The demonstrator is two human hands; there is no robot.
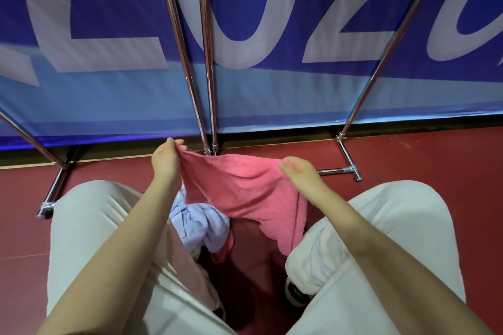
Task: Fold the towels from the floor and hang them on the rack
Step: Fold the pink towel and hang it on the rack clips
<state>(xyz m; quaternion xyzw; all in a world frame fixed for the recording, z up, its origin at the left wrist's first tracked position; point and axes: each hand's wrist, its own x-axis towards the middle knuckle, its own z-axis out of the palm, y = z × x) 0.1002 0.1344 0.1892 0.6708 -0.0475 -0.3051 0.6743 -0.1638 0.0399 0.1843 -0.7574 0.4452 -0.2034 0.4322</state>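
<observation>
A pink towel hangs stretched between my two hands above the floor, its lower edge drooping toward my right knee. My left hand pinches its upper left corner. My right hand pinches its upper right corner. Under it a light blue towel lies crumpled on the red floor between my knees, with a bit of another pink cloth at its lower edge. The chrome rack stands just beyond, its poles rising in front of me.
A blue banner with large white letters covers the wall behind the rack. The rack's base bars and feet rest on the red floor left and right. My legs in white trousers fill the lower view.
</observation>
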